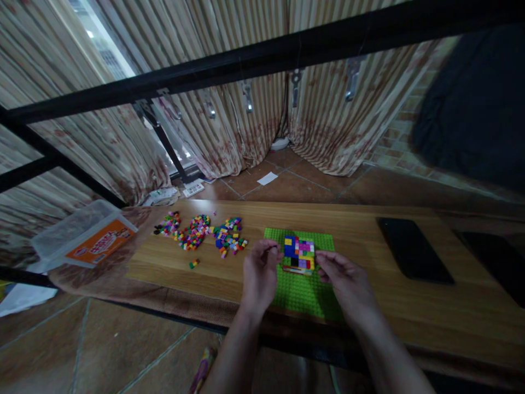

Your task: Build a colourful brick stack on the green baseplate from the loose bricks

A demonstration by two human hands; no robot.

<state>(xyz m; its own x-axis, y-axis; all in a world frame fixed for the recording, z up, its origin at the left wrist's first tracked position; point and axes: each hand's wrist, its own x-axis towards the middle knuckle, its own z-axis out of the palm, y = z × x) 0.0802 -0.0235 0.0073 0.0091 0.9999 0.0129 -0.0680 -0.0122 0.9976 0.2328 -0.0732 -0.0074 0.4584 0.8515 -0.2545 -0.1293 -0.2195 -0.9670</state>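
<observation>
A block of toy bricks in blue, pink, yellow, white, red and black stands on a green studded baseplate. At its left side is my left hand, fingers curled into a pinch; something small and dark seems to show at the fingertips, too small to name. My right hand is closed at the right side, its thumb and fingertips at the block's right edge. Whether a loose brick is between those fingers, I cannot tell. Both hands are over the baseplate.
Piles of loose bricks lie on the wooden board to the left, with a few strays nearer me. A clear plastic box with an orange label stands at far left. A black tablet-like slab lies at right. A dark metal bar crosses behind.
</observation>
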